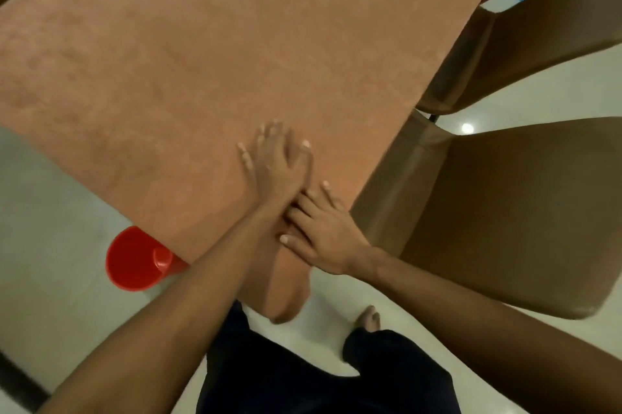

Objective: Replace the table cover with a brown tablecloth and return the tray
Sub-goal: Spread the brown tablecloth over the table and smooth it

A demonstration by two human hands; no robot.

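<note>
1. Fingers of my left hand lay straight and spread wide, pressed flat on the brown tablecloth a little in from the table's near corner, holding nothing.
2. My right hand lay flat as well, fingers splayed, closer to that corner, its fingertips touching my left wrist.
3. The tablecloth covered all of the tabletop I could see, and its corner hung down over the near corner in front of my legs.
4. A red bucket stood on the floor at the table's near-left edge, partly under the cloth.
5. A nearer chair and a farther chair, both brown, stood along the right edge.
</note>
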